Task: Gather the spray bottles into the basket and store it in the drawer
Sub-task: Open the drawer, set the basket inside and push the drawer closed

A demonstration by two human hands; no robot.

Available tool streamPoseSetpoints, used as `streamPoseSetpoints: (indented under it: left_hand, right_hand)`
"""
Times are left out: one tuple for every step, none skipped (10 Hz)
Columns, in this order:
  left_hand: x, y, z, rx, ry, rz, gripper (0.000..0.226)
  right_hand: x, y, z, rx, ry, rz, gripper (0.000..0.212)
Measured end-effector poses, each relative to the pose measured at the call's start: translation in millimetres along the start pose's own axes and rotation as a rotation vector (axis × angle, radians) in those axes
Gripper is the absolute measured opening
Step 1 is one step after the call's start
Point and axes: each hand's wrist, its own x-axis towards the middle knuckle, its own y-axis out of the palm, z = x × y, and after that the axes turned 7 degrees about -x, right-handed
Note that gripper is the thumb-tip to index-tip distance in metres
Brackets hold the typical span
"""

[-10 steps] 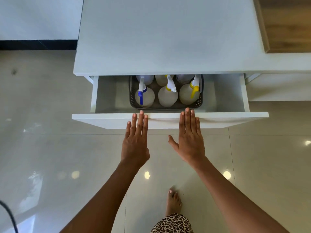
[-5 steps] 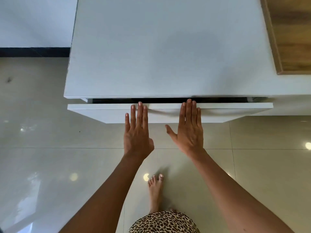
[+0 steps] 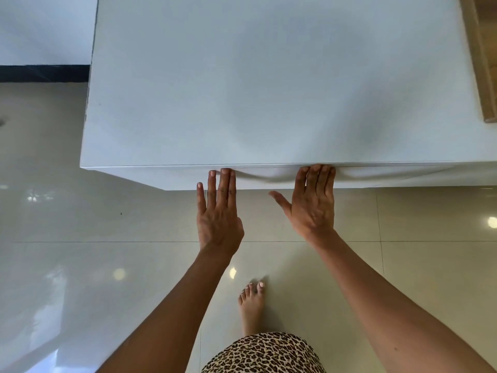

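Observation:
The white drawer front (image 3: 150,175) sits flush under the white cabinet top (image 3: 269,84), with no gap showing. My left hand (image 3: 217,216) lies flat with its fingertips pressed against the drawer front. My right hand (image 3: 312,203) is flat too, fingertips on the same front, thumb spread to the left. Neither hand holds anything. The basket and the spray bottles are hidden inside the closed drawer.
Glossy beige floor tiles (image 3: 80,265) spread in front of the cabinet. A bare foot (image 3: 251,305) stands just below my hands, above a leopard-print garment (image 3: 263,354). A wooden panel (image 3: 481,57) rests on the cabinet top at the far right.
The drawer slid from open, with the basket of bottles visible, to fully closed under both flat hands. The camera moved closer over the cabinet top.

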Motion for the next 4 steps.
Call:
streamPoseSetpoints:
  left_hand:
    - [2,5,1,0.012,0.007,-0.025,0.105]
    - [3,8,3,0.041,0.031,-0.049,0.106]
    - [-1,-4,9,-0.009,0.083,-0.056,0.099]
    - [-12,-17,16,-0.027,0.131,-0.065,0.095]
  right_hand:
    - [7,7,6,-0.015,0.021,0.047,0.081]
    - [4,11,10,-0.017,0.04,0.026,0.083]
    - [-5,-4,1,-0.042,0.004,-0.004,0.088]
    - [-20,-22,-1,0.013,0.013,-0.077,0.09]
